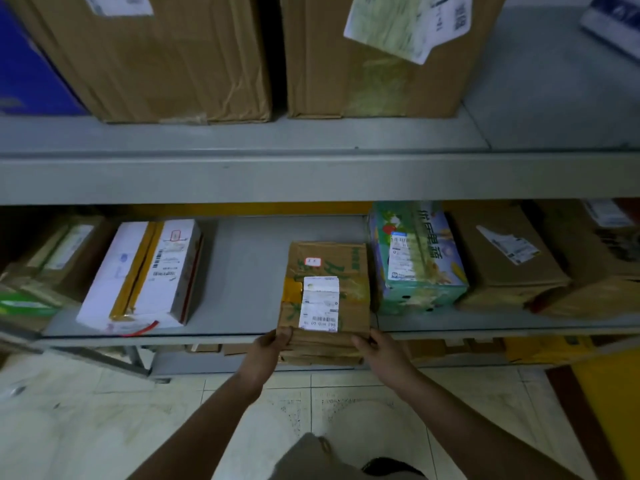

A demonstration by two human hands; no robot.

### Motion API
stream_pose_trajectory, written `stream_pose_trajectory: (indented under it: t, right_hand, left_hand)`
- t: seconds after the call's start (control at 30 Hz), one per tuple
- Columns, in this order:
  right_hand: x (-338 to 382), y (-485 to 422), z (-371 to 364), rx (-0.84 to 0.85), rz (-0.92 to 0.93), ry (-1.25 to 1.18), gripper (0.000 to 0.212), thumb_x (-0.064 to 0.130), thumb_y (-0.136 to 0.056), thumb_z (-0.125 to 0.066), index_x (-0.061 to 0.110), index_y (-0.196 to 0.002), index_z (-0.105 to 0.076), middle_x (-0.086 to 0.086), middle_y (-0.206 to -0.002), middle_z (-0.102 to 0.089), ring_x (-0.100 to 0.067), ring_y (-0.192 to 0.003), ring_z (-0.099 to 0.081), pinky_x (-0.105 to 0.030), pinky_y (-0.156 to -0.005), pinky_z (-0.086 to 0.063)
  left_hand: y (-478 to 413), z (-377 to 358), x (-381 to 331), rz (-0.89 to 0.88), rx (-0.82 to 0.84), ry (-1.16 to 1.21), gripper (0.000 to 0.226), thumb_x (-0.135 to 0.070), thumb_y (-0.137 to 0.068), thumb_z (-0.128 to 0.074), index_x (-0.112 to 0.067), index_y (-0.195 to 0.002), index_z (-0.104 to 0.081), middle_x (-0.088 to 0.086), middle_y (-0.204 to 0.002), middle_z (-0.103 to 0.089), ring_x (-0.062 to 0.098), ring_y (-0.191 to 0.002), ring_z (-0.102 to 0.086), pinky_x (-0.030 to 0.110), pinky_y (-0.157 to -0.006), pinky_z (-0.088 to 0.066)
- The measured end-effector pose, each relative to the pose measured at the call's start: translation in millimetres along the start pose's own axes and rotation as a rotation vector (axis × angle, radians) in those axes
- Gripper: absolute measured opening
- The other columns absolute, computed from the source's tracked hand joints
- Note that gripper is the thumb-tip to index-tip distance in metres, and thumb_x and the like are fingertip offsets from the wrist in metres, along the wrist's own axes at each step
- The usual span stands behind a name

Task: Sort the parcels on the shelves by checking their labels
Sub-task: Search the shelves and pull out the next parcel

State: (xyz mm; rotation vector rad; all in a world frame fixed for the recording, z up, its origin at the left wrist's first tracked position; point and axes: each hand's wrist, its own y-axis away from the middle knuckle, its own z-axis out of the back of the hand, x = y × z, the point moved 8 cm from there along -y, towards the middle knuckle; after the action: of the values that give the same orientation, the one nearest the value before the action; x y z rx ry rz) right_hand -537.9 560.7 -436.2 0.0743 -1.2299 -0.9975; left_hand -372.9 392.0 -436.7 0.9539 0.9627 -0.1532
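Grey steel shelves fill my view, two big brown cartons up top standing close together, a dark slit between them. On the lower shelf, a white box with yellow tape sits left and a green fruit carton right, with bare shelf between. The flat cardboard parcel lies there, just beside the fruit carton, its near end overhanging the shelf lip. I judge it is drawn forward so its white label faces me for reading. My left hand and right hand each have their grip closed on a front corner. Open room lies leftward for sliding it.
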Motion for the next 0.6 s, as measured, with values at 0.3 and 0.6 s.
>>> stream_pose_trajectory:
  t: [0.3, 0.6]
  right_hand:
    - [21.1, 98.9, 21.0, -0.014, 0.333, -0.137, 0.030, 0.028, -0.100, -0.059, 0.033, -0.130, -0.057, 0.022, -0.115, -0.072, 0.008, -0.108, -0.064, -0.016, -0.095, -0.049]
    - [-45.2, 179.3, 66.9, -0.047, 0.366, -0.170, 0.043, 0.040, -0.091, -0.059, 0.038, -0.134, -0.054, 0.022, -0.119, -0.071, 0.005, -0.110, -0.065, -0.016, -0.094, -0.051]
  left_hand:
    - [138.6, 17.0, -12.6, -0.267, -0.205, -0.003, 0.037, -0.054, -0.094, -0.051, -0.029, -0.099, -0.077, -0.019, -0.096, -0.078, -0.002, -0.094, -0.068, 0.026, -0.084, -0.046]
    - [231.8, -52.5, 5.0, -0.368, -0.167, 0.034, 0.028, -0.036, -0.103, -0.048, -0.033, -0.113, -0.073, -0.024, -0.104, -0.076, -0.011, -0.102, -0.067, 0.003, -0.081, -0.044]
